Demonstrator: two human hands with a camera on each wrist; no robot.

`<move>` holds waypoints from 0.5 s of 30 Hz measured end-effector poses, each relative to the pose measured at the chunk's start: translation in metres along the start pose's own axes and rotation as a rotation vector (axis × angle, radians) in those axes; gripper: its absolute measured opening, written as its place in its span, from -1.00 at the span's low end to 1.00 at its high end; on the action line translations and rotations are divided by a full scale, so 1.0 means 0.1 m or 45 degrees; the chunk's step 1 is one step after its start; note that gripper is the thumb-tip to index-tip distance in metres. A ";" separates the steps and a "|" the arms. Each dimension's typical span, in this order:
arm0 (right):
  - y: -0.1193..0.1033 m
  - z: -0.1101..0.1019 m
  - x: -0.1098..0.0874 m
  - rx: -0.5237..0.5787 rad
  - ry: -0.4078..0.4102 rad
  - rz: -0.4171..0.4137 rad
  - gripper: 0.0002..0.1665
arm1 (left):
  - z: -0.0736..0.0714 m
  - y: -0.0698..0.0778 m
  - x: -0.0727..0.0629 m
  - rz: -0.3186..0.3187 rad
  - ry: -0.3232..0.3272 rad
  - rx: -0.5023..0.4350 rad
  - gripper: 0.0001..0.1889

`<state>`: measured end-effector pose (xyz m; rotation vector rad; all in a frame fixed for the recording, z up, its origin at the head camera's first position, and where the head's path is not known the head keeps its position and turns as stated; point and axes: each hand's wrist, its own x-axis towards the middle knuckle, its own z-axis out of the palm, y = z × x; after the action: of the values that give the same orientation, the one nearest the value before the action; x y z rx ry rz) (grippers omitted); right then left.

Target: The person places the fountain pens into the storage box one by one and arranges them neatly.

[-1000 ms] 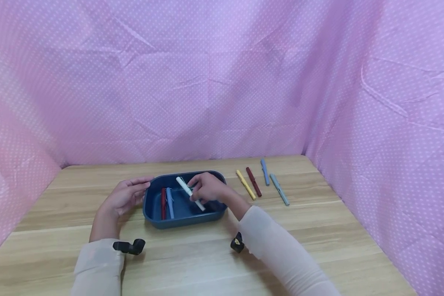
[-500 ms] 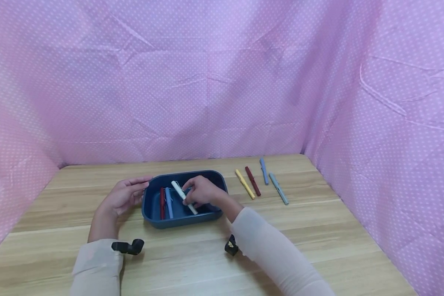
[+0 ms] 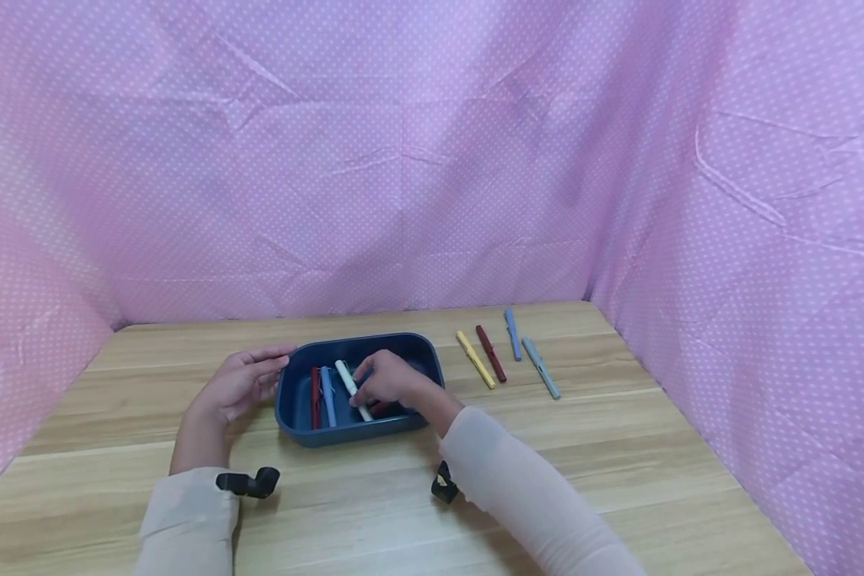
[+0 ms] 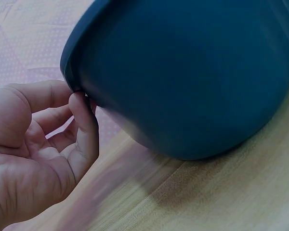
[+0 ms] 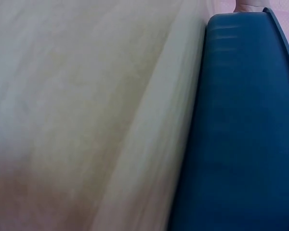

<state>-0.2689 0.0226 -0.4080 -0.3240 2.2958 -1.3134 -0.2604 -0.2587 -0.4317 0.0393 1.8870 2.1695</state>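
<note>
A dark blue rectangular box (image 3: 360,433) stands on the table in the head view. My left hand (image 3: 239,388) pinches its left end; the left wrist view shows the thumb and a finger of that hand (image 4: 43,139) meeting at the rim. Inside the box, my right hand (image 3: 391,380) holds a white pen (image 3: 345,374) that slants, its lower end low in the box. To the left of it lie a dark red pen (image 3: 315,398) and a light blue pen (image 3: 328,397), side by side. Only the box's outer wall (image 5: 241,130) shows in the right wrist view; the right hand is out of sight there.
Right of the box, a yellow pen (image 3: 475,359), a dark red pen (image 3: 491,353), a blue pen (image 3: 513,334) and a grey-green pen (image 3: 541,368) lie on the wooden table (image 3: 346,512). Pink dotted cloth (image 3: 403,200) hangs behind and at both sides.
My right hand has moved left and lower in the box with the white pen, bringing it near the light blue pen and closer to parallel with it. The left hand stays at the rim.
</note>
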 end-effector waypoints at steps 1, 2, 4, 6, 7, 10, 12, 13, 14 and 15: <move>0.00 0.01 0.02 0.005 0.005 0.007 -0.64 | -0.01 0.01 0.02 -0.001 -0.006 0.006 -0.68; -0.01 0.02 0.03 0.018 0.007 0.017 -0.64 | -0.02 0.01 0.03 -0.005 -0.007 0.008 -0.67; -0.02 0.04 0.06 0.044 0.010 0.034 -0.65 | -0.05 0.02 0.07 -0.013 -0.007 0.013 -0.67; -0.04 0.05 0.08 0.064 0.014 0.050 -0.64 | -0.07 0.02 0.11 -0.019 -0.013 0.017 -0.67; -0.05 0.06 0.10 0.063 0.019 0.055 -0.65 | -0.08 0.03 0.12 -0.021 -0.013 0.017 -0.68; -0.08 0.09 0.13 0.046 0.036 0.071 -0.65 | -0.13 0.03 0.17 -0.021 -0.027 0.015 -0.70; -0.10 0.11 0.15 0.036 0.044 0.081 -0.65 | -0.16 0.04 0.19 -0.019 -0.040 0.013 -0.70; -0.11 0.12 0.16 0.024 0.051 0.081 -0.65 | -0.17 0.04 0.21 -0.019 -0.039 0.011 -0.71; -0.13 0.13 0.17 0.031 0.048 0.089 -0.65 | -0.18 0.05 0.22 -0.019 -0.052 0.013 -0.70; -0.14 0.13 0.18 0.036 0.047 0.095 -0.65 | -0.20 0.06 0.23 -0.022 -0.049 0.011 -0.70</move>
<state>-0.2781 -0.0023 -0.4068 -0.2042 2.2947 -1.3233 -0.2877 -0.2733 -0.4328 0.0658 1.8693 2.1341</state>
